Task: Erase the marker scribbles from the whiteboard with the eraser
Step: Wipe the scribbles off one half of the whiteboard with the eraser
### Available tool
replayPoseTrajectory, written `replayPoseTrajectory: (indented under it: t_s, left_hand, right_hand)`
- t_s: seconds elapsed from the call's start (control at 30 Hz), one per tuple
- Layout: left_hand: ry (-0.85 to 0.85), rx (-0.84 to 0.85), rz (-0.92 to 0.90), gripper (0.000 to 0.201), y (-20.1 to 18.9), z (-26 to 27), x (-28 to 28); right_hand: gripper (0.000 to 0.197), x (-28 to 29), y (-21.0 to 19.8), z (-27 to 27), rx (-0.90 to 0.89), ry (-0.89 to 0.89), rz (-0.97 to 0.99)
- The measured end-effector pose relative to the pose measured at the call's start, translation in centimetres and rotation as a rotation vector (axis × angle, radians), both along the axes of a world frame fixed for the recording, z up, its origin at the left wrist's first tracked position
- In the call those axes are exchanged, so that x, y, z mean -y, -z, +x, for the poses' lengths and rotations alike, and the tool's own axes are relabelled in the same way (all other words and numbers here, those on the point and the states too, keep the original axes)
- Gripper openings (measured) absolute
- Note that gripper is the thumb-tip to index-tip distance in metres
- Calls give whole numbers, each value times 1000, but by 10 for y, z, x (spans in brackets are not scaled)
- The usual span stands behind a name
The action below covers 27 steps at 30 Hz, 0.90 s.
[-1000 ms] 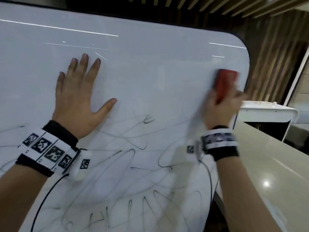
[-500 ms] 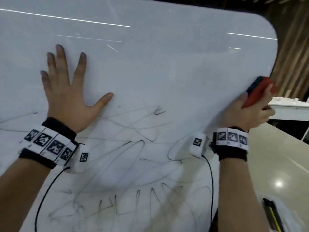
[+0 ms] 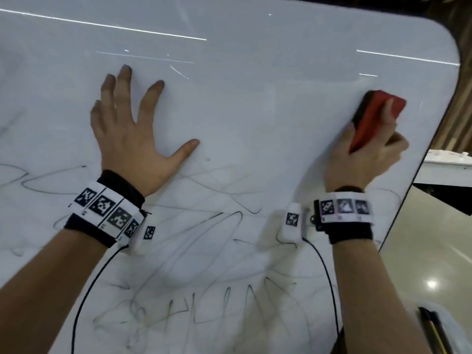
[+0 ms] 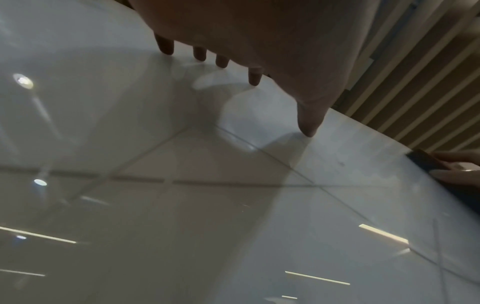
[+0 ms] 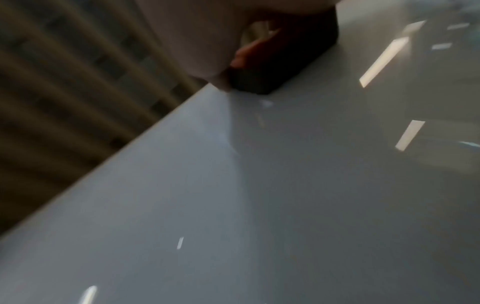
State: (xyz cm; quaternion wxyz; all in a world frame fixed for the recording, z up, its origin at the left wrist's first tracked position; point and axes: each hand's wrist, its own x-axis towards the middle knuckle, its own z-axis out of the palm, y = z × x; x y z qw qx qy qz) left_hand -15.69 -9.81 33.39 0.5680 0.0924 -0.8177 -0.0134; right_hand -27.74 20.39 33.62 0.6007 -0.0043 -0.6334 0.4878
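A large white whiteboard (image 3: pixel 255 98) fills the head view, its upper part wiped clean. Black marker scribbles (image 3: pixel 204 251) cover its lower half. My left hand (image 3: pixel 135 141) lies flat on the board with fingers spread, above the scribbles. My right hand (image 3: pixel 367 154) grips a red eraser (image 3: pixel 370 121) with a dark felt side pressed against the board near its right edge. In the right wrist view the eraser (image 5: pixel 275 67) sits on the board beside the edge. In the left wrist view my left fingertips (image 4: pixel 200 54) touch the board (image 4: pixel 182 205), and the eraser (image 4: pixel 426 160) shows at far right.
Beyond the board's right edge (image 3: pixel 419 162) are a white counter (image 3: pixel 447 169), a glossy floor (image 3: pixel 434 251) and a slatted wooden wall (image 3: pixel 457 111). Pens (image 3: pixel 434 330) lie at the lower right. Cables run from both wristbands along my forearms.
My right hand has brought the eraser back from the board's right edge inward and slightly up. My left hand stays flat on the board. The head view has shifted.
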Motion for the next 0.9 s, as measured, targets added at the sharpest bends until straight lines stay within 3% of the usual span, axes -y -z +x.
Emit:
replayPoseTrajectory:
  t_s: [0.13,0.2,0.27,0.37,0.43,0.47,0.53,0.63,0.7,0.73,0.8,0.9]
  left_hand:
    - [-22,2,-19,96,-2,-3,2]
    - [-19,6,-23,96,-2,-4,4]
    - [-25,12,-39,95,-2,-5,8]
    - [-37,33,-75,93,-3,-2,13]
    - [-51,34,-93,92,-3,1,15]
    - [-51,28,-100,91,-3,0,14]
    - [-42,29,-105,90,-2,-2,13]
    - [-20,62,-99,88,-2,-3,14]
    - [23,80,-117,82,-4,1,21]
    - [71,78,-135,76,-6,5,28]
    - [188,24,-141,60,-7,17,47]
    - [224,-101,-90,42,6,40,85]
  right_hand:
    - [57,82,90,41,-108,-100,799]
    - [55,68,90,32,-141,-101,957]
    - [52,22,60,4,-120,-53,723]
    - [65,-64,10,-36,-4,90,89]
    - [69,-71,-3,-35,70,88,-233]
    - [67,-53,-3,-31,97,94,-295]
    - [62,7,10,-13,49,67,-190]
    - [56,109,67,34,-43,-94,413]
    - [50,136,103,56,-51,-163,794]
    - [48,134,107,57,-64,-173,885]
    - [48,117,84,48,-97,-178,869]
    - [54,96,9,38,-119,-136,576]
